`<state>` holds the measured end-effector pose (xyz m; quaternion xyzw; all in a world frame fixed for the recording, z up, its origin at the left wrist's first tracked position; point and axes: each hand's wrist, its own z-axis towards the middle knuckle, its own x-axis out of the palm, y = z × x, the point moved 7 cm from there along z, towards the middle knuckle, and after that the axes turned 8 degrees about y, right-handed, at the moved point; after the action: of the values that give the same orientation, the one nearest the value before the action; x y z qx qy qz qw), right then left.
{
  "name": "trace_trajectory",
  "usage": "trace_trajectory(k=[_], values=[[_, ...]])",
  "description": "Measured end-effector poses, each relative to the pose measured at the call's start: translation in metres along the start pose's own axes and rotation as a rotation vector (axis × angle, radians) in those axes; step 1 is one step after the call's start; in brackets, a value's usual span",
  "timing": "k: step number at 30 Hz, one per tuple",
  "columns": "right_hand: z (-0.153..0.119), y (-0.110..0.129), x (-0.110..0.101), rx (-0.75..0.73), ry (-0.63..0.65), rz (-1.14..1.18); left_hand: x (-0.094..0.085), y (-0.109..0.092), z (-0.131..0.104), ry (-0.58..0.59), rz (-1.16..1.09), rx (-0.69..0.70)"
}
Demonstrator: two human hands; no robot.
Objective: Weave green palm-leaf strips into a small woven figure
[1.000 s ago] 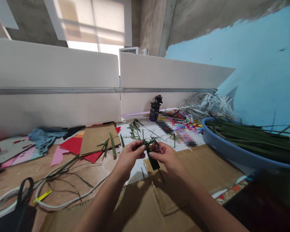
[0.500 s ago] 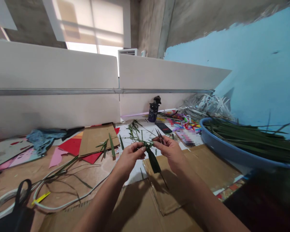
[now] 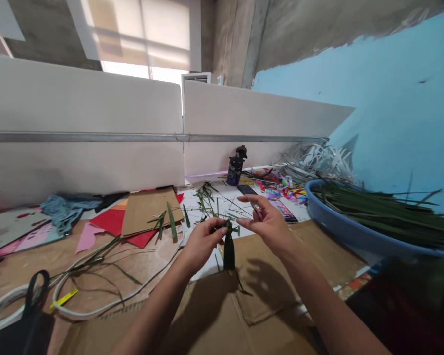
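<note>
My left hand point(image 3: 205, 242) pinches the knotted upper end of a folded green leaf piece point(image 3: 229, 251) between thumb and fingers. The broad dark part of the leaf hangs down over the cardboard, and a thin stem trails from its lower end. Just right of the knot is my right hand point(image 3: 268, 224), its thumb and index finger spread apart, the thumb tip close to the leaf. A slim metal tool point(image 3: 257, 211) is tucked in the curled fingers of that hand; most of it is hidden, and I cannot tell whether it is scissors or tweezers.
Cardboard sheets point(image 3: 270, 276) cover the near table. To the right stands a blue basin point(image 3: 336, 236) full of long green leaves point(image 3: 388, 212). Leaf scraps point(image 3: 205, 195), a phone point(image 3: 247, 190) and a dark bottle point(image 3: 236, 170) lie beyond. At left are a white cable point(image 3: 107, 311) and tape roll point(image 3: 3, 308).
My right hand has drawn back from the knot and opened its thumb and index finger. The leaf piece has swung to hang more upright, still in my left hand.
</note>
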<state>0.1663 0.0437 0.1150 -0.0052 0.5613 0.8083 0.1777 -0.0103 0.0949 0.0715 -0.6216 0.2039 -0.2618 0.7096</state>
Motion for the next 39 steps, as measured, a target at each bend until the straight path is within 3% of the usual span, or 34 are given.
trace_trajectory(k=[4, 9, 14, 19, 23, 30, 35, 39], values=[[0.003, 0.007, 0.013, -0.028, 0.169, -0.037, 0.004, -0.002, 0.0, 0.05, 0.014, 0.008], [0.006, 0.001, 0.013, -0.087, 0.19, -0.065, 0.004, -0.001, 0.0, 0.058, -0.008, 0.003], [0.007, -0.015, 0.01, 0.072, 0.183, 0.048, 0.001, 0.0, 0.0, 0.059, -0.102, -0.001], [0.005, -0.034, 0.021, 0.227, 0.301, 0.284, 0.004, -0.005, -0.002, 0.122, -0.146, 0.001], [0.002, -0.041, 0.032, 0.266, 0.384, 0.39, 0.006, -0.003, -0.002, 0.169, -0.201, -0.009], [0.005, -0.031, 0.034, 0.154, 0.322, 0.389, 0.008, 0.02, -0.003, 0.096, -0.402, -0.125], [0.01, -0.027, 0.031, 0.115, 0.212, 0.354, 0.008, 0.027, -0.005, -0.016, -0.313, -0.139], [0.014, -0.032, 0.025, 0.096, 0.094, 0.3, 0.011, 0.025, -0.004, -0.01, -0.254, -0.121]])
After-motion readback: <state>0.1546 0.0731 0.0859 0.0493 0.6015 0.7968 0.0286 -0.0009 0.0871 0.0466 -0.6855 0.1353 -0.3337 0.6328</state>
